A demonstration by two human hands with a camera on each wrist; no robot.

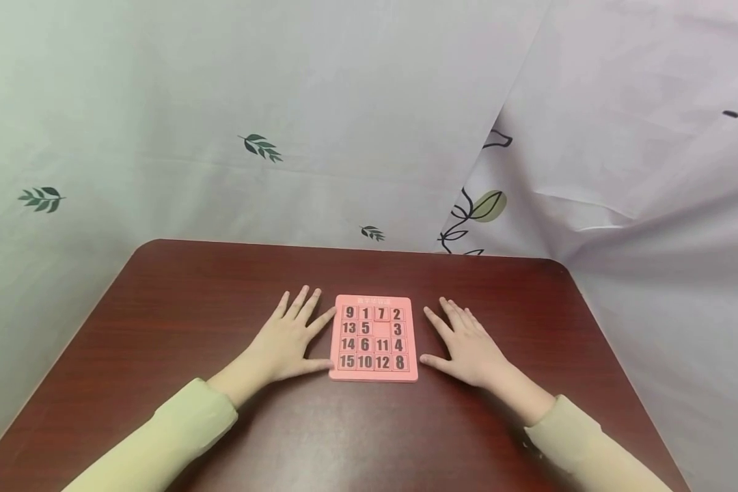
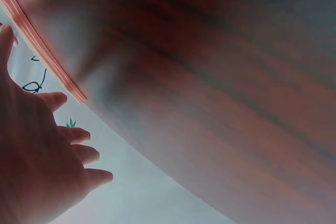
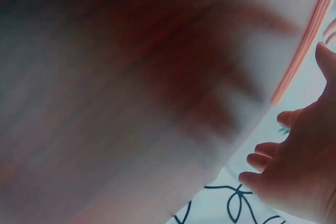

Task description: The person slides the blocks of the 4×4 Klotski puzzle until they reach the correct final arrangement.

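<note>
Okay, so the number board is lying flat on the counter, between the left hand and the right hand. Both are palm-down with the fingers spread, holding nothing. The left thumb and index tip are right at the board's left edge; can't tell if they actually touch it. The right hand sits just beside the other edge, with a thin bit of counter showing between.

What could go sideways, imo: the counter looks shiny, so if a tile gets pushed with nothing bracing the board, the whole thing might skate instead. I only see one gap, second row from the far side, third column, with 7, 5, 3 and 11 around it, so shoving a tile that's out of line with it would probably just jam. And if that left thumb drags, the board could twist crooked.

As for which way it points: digits read upright for the wearer, and the strip of pale lettering is at the far end (too faint for me to read). Long axis is trickier because the head view squashes depth, but my guess is front to back, running pretty much straight away from the person.
</note>
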